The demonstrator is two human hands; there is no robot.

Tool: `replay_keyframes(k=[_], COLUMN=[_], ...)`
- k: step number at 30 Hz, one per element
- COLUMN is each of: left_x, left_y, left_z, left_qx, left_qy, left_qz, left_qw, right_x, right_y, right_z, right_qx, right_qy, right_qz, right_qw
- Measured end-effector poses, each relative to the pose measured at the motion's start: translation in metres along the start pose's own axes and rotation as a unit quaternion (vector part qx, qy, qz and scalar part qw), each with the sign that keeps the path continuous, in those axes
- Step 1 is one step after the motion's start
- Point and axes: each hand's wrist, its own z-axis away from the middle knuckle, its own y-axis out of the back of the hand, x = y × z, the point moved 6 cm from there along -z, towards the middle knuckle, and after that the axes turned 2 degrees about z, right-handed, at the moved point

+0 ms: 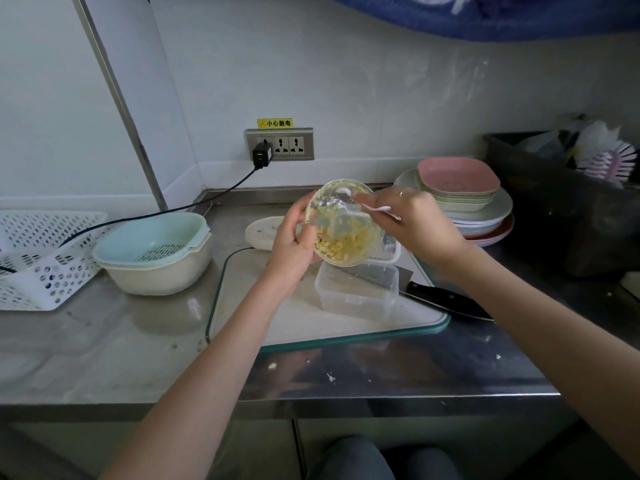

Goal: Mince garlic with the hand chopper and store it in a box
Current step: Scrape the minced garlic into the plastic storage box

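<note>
Clear plastic, smeared with pale yellow bits, forms the chopper bowl that a person tips toward the camera above a stainless-steel counter. The left hand cups the bowl from its left side, fingers wrapped round the wall and thumb along the rim, so that the mouth faces down and to the right. Minced garlic lies heaped against the lower wall of the bowl, coarse and creamy yellow, with flecks clinging higher up the inside. The right hand is closed round the handle of a small white utensil, spoon or scraper cannot be told, whose tip reaches into the bowl's upper part. Directly below the bowl's lower edge sits an open, clear storage box on a white cutting board with a teal rim; whether any garlic lies inside it cannot be told. A black-handled knife lies just right of the box, its blade running behind it. The round white chopper lid rests on the counter beyond the left hand. Stacked plates stand at the right, a pale blue colander in a cream basin at the left.
</note>
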Motion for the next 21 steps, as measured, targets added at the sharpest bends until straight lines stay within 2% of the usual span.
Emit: replay_keyframes(k=[5, 11, 15, 18, 21], left_x=[0.001, 0.001, -0.001, -0.002, -0.008], left_y=[0.004, 0.005, 0.005, 0.004, 0.005], left_z=[-0.003, 0.0, -0.001, 0.0, 0.002], left_qx=[0.024, 0.014, 0.01, -0.001, 0.004], left_qy=[-0.006, 0.007, -0.001, -0.02, -0.021], left_qz=[0.006, -0.015, -0.036, -0.1, -0.121], left_qw=[1.0, 1.0, 0.999, 0.995, 0.992], right_x=[-0.004, 0.0, 0.007, -0.004, -0.003], right_y=[-0.016, 0.015, 0.004, -0.007, 0.004], right_z=[0.021, 0.006, 0.026, 0.044, 0.03], right_qx=[-0.088, -0.012, -0.064, -0.106, -0.052], right_qy=[0.051, 0.093, 0.075, 0.083, 0.052], right_qz=[0.045, 0.095, 0.081, 0.071, 0.049], right_qw=[0.994, 0.991, 0.992, 0.988, 0.996])
